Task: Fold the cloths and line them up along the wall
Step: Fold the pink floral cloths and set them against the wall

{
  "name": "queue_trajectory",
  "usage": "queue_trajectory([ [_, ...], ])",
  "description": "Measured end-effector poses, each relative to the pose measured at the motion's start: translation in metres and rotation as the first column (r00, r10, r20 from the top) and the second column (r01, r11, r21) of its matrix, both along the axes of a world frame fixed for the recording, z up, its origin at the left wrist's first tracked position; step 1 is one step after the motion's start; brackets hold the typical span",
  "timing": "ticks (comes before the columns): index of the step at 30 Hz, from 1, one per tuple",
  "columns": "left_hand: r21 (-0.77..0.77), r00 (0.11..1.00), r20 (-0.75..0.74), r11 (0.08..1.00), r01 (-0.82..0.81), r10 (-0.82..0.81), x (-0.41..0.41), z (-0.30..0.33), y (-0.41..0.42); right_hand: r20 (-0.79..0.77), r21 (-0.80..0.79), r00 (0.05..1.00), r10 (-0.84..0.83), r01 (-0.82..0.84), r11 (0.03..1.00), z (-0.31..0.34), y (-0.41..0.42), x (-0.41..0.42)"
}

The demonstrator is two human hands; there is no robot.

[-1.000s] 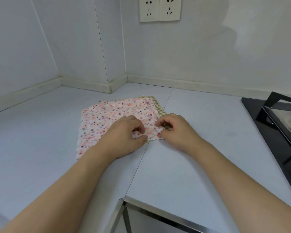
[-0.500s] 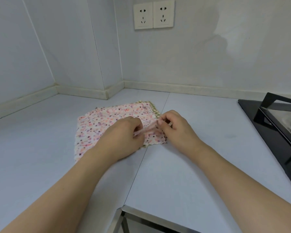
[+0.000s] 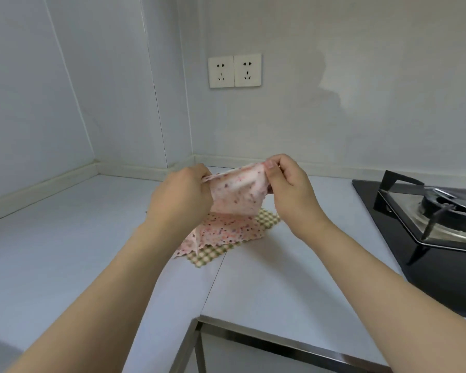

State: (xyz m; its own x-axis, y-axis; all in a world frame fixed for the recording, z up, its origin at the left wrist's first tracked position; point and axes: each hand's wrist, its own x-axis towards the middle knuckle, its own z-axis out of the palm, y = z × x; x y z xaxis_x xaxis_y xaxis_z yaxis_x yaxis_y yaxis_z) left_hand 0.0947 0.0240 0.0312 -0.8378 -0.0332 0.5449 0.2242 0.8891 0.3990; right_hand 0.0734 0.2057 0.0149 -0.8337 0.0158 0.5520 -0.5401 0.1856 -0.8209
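A pink floral cloth (image 3: 234, 195) hangs in the air above the white counter (image 3: 65, 238), its lower part still draped on the surface. My left hand (image 3: 182, 200) pinches its upper left edge and my right hand (image 3: 291, 184) pinches its upper right corner. Under it lies a yellow-green checked cloth (image 3: 215, 253), flat on the counter, mostly covered by the floral one.
A black gas stove (image 3: 436, 224) fills the counter's right side. The back wall (image 3: 334, 103) carries two sockets (image 3: 234, 70), and a side wall meets it at the left corner. The counter's front edge has a steel-framed cut-out (image 3: 253, 335) between my forearms.
Both hands have lifted the near edge of the floral cloth up off the counter, which uncovers the checked cloth beneath. The camera has tilted upward.
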Motion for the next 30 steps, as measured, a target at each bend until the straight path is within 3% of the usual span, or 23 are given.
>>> queue_trajectory([
  [2, 0.020, 1.000, 0.001, 0.999, 0.026, -0.026, 0.016, 0.019, 0.003, -0.041, 0.019, 0.998, -0.041, 0.042, 0.999, 0.024, 0.013, 0.015],
  [4, 0.061, 0.998, 0.006, 0.996, 0.061, -0.061, 0.034, 0.041, 0.008, 0.020, -0.038, 1.000, 0.002, -0.002, 0.999, 0.047, 0.031, 0.033],
  [7, 0.181, 0.993, 0.040, 0.979, 0.100, -0.108, 0.054, 0.069, 0.020, 0.229, -0.354, 0.911, 0.342, -0.249, 0.902, 0.080, 0.062, 0.070],
  [9, 0.296, 0.981, 0.117, 0.948, 0.114, -0.154, 0.064, 0.083, 0.030, 0.257, -0.468, 0.845, 0.469, -0.316, 0.825, 0.094, 0.087, 0.090],
  [14, 0.479, 0.897, 0.308, 0.867, 0.140, -0.315, 0.074, 0.099, 0.046, 0.250, -0.402, 0.825, 0.506, -0.387, 0.830, 0.103, 0.144, 0.112],
  [17, 0.399, 0.850, 0.401, 0.900, 0.175, -0.343, 0.063, 0.086, 0.046, 0.318, -0.252, 0.887, 0.334, -0.260, 0.932, 0.094, 0.160, 0.109],
  [19, 0.315, 0.843, 0.434, 0.930, 0.189, -0.319, 0.051, 0.069, 0.046, 0.355, -0.016, 0.930, 0.094, -0.095, 0.995, 0.079, 0.166, 0.093],
  [22, 0.227, 0.881, 0.402, 0.959, 0.168, -0.250, 0.030, 0.040, 0.051, 0.285, 0.251, 0.935, -0.209, 0.137, 0.958, 0.052, 0.164, 0.066],
  [27, 0.149, 0.961, 0.188, 0.973, 0.177, -0.204, 0.003, 0.003, 0.059, 0.117, 0.246, 0.930, -0.349, 0.313, 0.917, 0.025, 0.156, 0.039],
  [30, 0.026, 0.973, 0.075, 0.976, 0.217, -0.218, 0.010, -0.016, 0.056, 0.005, 0.430, 0.935, -0.354, 0.318, 0.845, 0.006, 0.154, 0.044],
])
